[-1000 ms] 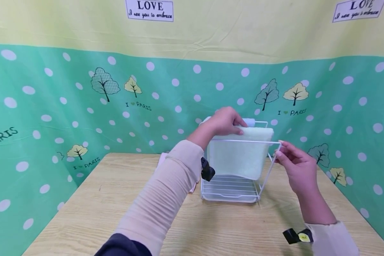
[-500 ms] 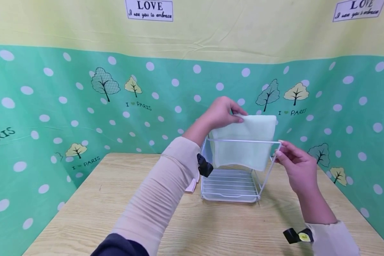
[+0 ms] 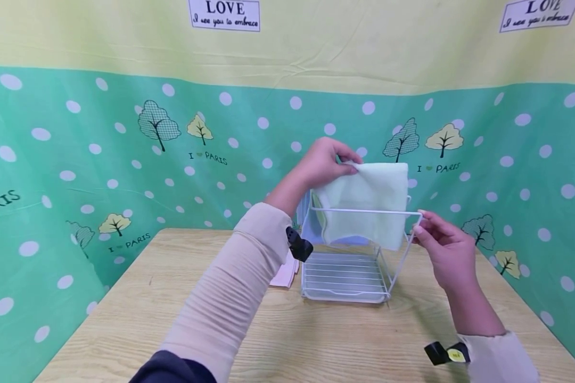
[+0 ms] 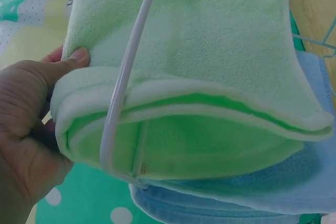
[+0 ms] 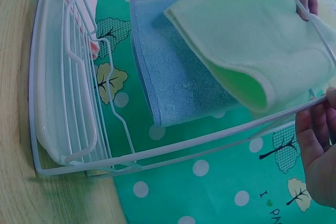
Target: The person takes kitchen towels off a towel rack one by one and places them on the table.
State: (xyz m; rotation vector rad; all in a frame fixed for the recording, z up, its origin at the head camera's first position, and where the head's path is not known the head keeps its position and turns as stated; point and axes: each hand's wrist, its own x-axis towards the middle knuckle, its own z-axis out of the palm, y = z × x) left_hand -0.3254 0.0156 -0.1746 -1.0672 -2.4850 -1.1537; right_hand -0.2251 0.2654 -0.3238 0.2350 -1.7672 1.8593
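Green towel higher, below "LOVE" sign

A staged recording booth: a green polka-dot printed backdrop with trees and "LOVE" signs encloses a light wooden tabletop.

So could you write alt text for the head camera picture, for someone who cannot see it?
A person's left hand holds a folded pale green towel above a white wire rack on a light wooden table. The right hand pinches the rack's top rail. A green dotted backdrop with trees stands behind.
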